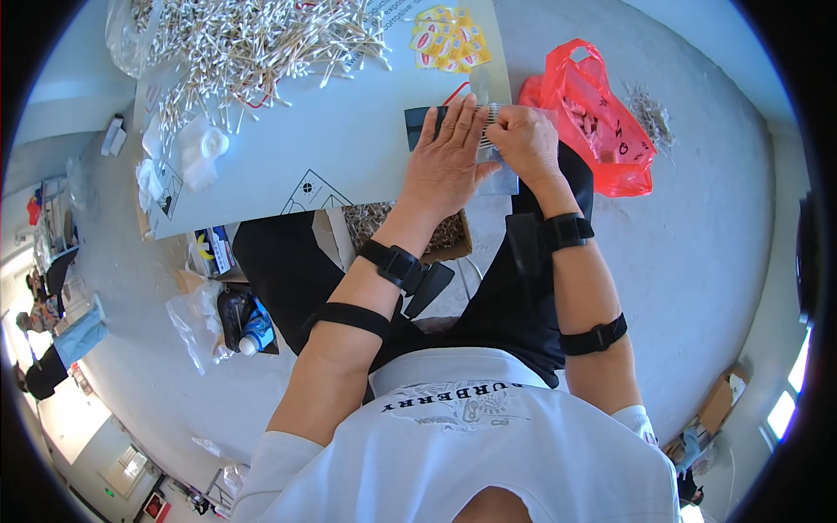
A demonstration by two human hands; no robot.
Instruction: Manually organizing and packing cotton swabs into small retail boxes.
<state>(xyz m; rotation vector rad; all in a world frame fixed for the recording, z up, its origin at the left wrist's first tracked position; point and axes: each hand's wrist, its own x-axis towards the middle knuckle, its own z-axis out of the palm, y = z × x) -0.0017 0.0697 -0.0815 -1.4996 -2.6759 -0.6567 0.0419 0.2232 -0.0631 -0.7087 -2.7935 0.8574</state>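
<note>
In a room with a bare grey floor (697,218), a pale worktop (349,148) stands before a seated person. Taking the hands as the centre of a clock, the row of white sticks (491,113) lies right there, near the worktop's right edge. They look like cotton swabs set side by side, though the fingers hide most of them. A flat dark piece (414,126) shows at 9 o'clock, partly beneath the left hand (442,170), and clear plastic film (501,181) lies at 6 o'clock.

The left hand seems to weigh down on the dark piece and the row's side, probably to keep both from sliding. It is spread flat, palm down, fingers straight and thumb out, grasping nothing. The right hand (527,144) is curled almost into a fist against the row's other side; whether anything is pinched inside, I cannot tell.

Farther out, yellow packets (452,39) sit at 11 o'clock, and a large loose heap of swabs (253,52) (tangled every which way) at 10, perhaps left within reach as stock. White rolls (209,144) are at 9. Off the worktop, a red plastic bag (628,166) gapes at 3 o'clock, and a carton (449,247) of thin brownish pieces stands at 7, below the near edge.
</note>
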